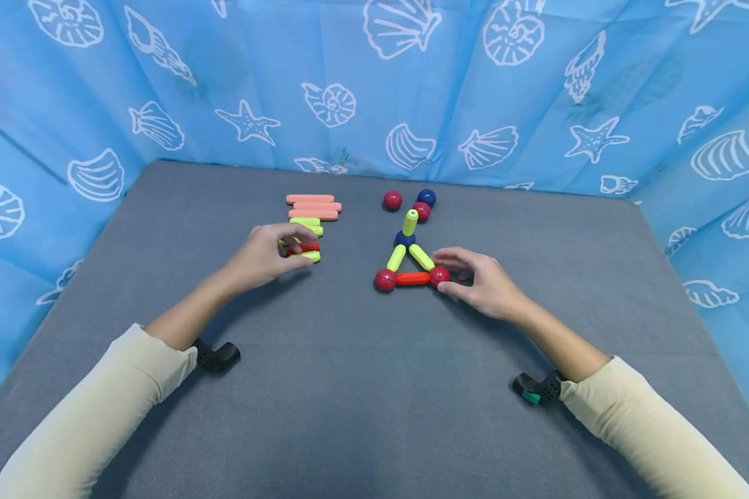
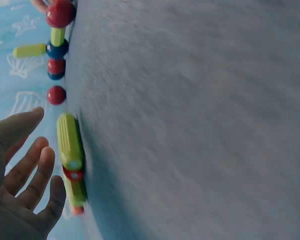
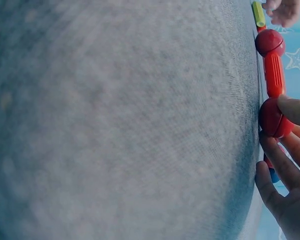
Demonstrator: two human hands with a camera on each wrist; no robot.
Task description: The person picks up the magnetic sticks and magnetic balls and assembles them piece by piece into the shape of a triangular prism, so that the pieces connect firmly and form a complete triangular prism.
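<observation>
On the grey table, two red balls and a blue ball (image 1: 405, 240) make the corners of a triangle. A red rod (image 1: 413, 278) joins the red balls; yellow-green rods (image 1: 396, 258) run to the blue one, which also bears an upright yellow-green rod (image 1: 410, 222). My right hand (image 1: 483, 283) pinches the right red ball (image 3: 275, 119) between thumb and fingers. The left red ball (image 1: 385, 280) stands free of both hands. With fingers spread and nothing held, my left hand (image 1: 267, 256) is over a group of short yellow-green rods (image 2: 69, 142) and a red rod (image 2: 73, 174), partly hiding them.
Behind the short rods lie several longer salmon-pink rods (image 1: 315, 206). A loose red ball (image 1: 392, 200), another red ball (image 1: 422, 211) and a blue ball (image 1: 426, 198) sit beyond the triangle. A blue shell-print curtain (image 1: 362, 90) hangs along the table's far edge.
</observation>
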